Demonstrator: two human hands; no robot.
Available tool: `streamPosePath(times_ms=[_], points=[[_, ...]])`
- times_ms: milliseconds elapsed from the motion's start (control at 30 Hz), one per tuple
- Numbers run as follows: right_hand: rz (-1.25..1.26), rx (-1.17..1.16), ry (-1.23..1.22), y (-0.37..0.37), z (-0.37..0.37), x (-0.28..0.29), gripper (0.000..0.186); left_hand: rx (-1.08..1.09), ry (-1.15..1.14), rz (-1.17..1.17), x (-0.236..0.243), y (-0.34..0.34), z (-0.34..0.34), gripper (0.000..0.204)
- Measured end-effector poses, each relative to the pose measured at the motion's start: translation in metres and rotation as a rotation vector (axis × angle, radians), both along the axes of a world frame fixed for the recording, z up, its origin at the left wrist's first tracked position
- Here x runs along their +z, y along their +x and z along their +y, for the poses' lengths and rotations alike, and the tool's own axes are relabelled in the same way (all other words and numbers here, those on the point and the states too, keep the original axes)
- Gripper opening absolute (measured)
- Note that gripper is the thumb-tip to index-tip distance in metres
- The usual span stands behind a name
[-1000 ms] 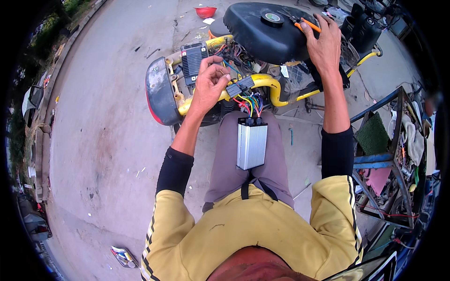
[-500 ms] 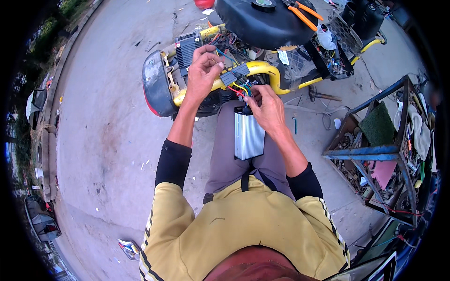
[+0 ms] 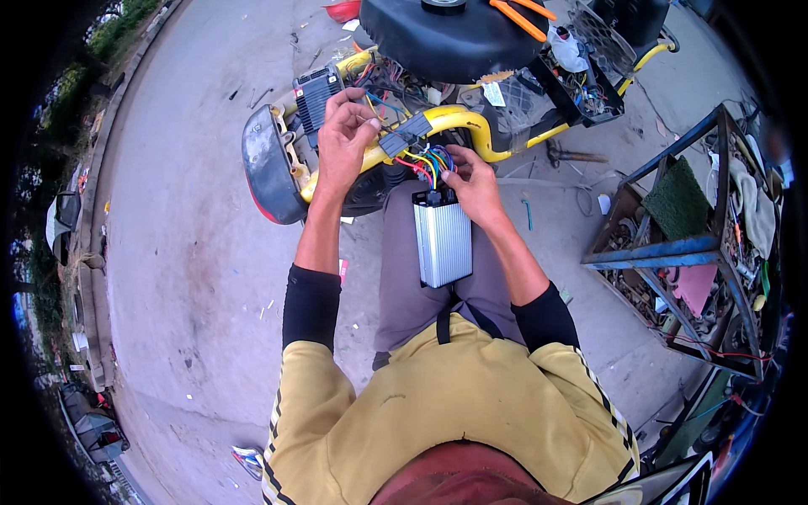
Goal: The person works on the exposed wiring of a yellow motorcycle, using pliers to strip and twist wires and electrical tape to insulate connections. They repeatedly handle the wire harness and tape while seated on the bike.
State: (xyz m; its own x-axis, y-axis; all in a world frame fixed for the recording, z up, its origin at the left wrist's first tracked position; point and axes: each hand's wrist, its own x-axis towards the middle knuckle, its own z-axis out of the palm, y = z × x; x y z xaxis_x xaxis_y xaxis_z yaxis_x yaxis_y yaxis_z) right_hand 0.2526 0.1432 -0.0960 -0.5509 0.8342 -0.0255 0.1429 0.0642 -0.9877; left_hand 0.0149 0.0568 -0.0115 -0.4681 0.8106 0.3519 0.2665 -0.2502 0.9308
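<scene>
A silver finned controller box (image 3: 443,244) rests on my thighs, its wire end facing the yellow-framed vehicle (image 3: 459,119). From that end rises a bundle of coloured wires (image 3: 431,162), red, yellow, blue and green among them. My right hand (image 3: 473,183) is closed on the right side of this bundle, just above the box. Farther left, my left hand (image 3: 343,139) is raised over the frame tube, thumb and fingers pinched at a thin wire; its tip is hard to make out. Behind the left hand, a black finned unit (image 3: 316,97) is on the vehicle.
Orange-handled pliers (image 3: 520,18) lie on the black seat (image 3: 454,46). To the right, a hammer (image 3: 574,155) lies on the concrete, near a blue-edged metal rack (image 3: 661,252) full of scrap. A black-and-red tail section (image 3: 273,168) sticks out at left.
The view has shifted slightly, so the vehicle sits a little farther left and higher. More of the wire bundle shows beside my right hand. My left hand stays raised and pinched.
</scene>
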Motion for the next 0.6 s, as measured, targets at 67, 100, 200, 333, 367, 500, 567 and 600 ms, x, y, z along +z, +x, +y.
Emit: streamPosePath(times_ms=[67, 100, 200, 333, 367, 500, 567, 600], points=[[0.149, -0.044, -0.115, -0.002, 0.001, -0.008, 0.060, -0.003, -0.002, -0.008, 0.000, 0.000, 0.001, 0.008], [0.218, -0.072, -0.150, -0.002, 0.000, -0.012, 0.062, -0.004, -0.001, -0.014, 0.000, 0.000, 0.000, 0.008], [0.337, -0.136, -0.223, 0.001, -0.001, -0.009, 0.069, 0.002, -0.006, -0.012, 0.001, 0.000, -0.002, 0.008], [0.390, -0.174, -0.287, 0.004, -0.003, 0.002, 0.070, 0.004, -0.007, -0.020, 0.001, 0.001, -0.004, 0.009], [0.403, -0.173, -0.308, 0.001, -0.004, 0.005, 0.070, 0.002, -0.003, -0.020, 0.003, -0.001, -0.005, 0.009], [0.405, -0.123, -0.288, 0.015, -0.002, 0.003, 0.062, -0.032, 0.025, -0.017, 0.002, 0.003, 0.001, 0.011], [0.416, -0.107, -0.272, 0.012, -0.001, 0.005, 0.059, -0.043, 0.030, -0.029, 0.002, 0.003, 0.004, 0.012], [0.417, -0.109, -0.263, 0.015, -0.001, 0.007, 0.058, -0.027, 0.029, -0.031, 0.000, 0.003, 0.004, 0.012]])
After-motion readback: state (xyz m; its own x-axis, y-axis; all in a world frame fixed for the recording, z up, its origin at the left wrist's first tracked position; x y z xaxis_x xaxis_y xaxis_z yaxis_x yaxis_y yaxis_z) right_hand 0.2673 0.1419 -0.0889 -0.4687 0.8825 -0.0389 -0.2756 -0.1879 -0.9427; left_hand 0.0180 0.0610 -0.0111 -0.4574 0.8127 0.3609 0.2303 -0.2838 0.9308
